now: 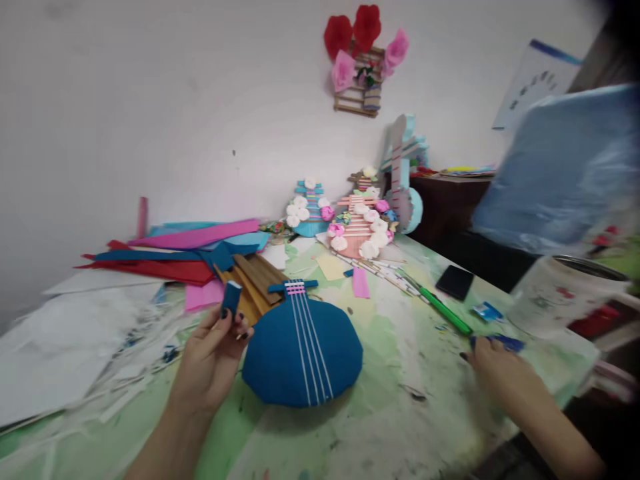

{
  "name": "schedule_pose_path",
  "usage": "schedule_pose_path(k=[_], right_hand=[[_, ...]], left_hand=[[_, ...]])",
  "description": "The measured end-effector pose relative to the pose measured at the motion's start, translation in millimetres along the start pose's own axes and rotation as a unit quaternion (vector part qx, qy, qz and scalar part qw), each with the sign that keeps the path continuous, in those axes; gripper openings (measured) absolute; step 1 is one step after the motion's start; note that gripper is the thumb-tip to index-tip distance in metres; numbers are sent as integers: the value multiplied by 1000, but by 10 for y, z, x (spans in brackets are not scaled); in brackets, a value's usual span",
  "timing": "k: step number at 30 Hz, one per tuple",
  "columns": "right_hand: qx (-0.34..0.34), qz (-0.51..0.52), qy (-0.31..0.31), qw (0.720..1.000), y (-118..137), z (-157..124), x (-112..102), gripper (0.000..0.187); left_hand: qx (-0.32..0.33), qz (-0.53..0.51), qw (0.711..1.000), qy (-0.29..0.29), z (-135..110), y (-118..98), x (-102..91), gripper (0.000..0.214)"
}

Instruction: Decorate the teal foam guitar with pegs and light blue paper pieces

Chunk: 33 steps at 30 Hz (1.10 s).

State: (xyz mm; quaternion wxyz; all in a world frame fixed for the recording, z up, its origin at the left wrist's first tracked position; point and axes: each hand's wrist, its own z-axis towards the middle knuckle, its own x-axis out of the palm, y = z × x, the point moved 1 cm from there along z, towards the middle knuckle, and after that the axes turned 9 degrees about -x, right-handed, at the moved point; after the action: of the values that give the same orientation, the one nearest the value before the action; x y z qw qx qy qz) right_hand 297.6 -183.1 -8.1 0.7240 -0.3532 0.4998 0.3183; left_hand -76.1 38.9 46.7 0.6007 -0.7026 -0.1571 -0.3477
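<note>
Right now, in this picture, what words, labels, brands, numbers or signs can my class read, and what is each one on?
No text can be read here.
Sheet at upper right: dark marks, too blurred to read.
White container: printed design; any lettering is too blurred.
Small blue packet: any printing is too small to read.
Blue lute-shaped craft: no lettering visible.

I'm viewing dark nail polish (225,313) and bare forearms (170,427).
On the left hand (210,357), several nails (239,317) are wearing a near-black coat; on the right hand (500,377), the thumbnail (464,357) is showing a similarly dark shade.
</note>
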Motion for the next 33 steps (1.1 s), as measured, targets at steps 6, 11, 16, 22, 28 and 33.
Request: schedule_pose_path(k=[6,11,16,22,28,33], right_hand=[[-153,220,-29,963,728,512,-368,30],[-172,478,113,854,1594,1063,-477,30],[-215,576,193,765,1885,1117,-346,28],[-217,743,139,618,1799,977,-421,36],[-210,757,-6,619,1740,888,-524,33],[-206,750,-53,626,1732,834,-540,30]], left_hand=[[11,15,999,-38,58,43,-45,25],[20,0,998,-54,112,55,-106,22],[34,5,996,-79,151,41,-159,22],[67,29,994,-84,68,-37,-43,25],[152,51,985,-68,-64,-241,275,19],[229,78,970,-24,-73,-393,548,16]])
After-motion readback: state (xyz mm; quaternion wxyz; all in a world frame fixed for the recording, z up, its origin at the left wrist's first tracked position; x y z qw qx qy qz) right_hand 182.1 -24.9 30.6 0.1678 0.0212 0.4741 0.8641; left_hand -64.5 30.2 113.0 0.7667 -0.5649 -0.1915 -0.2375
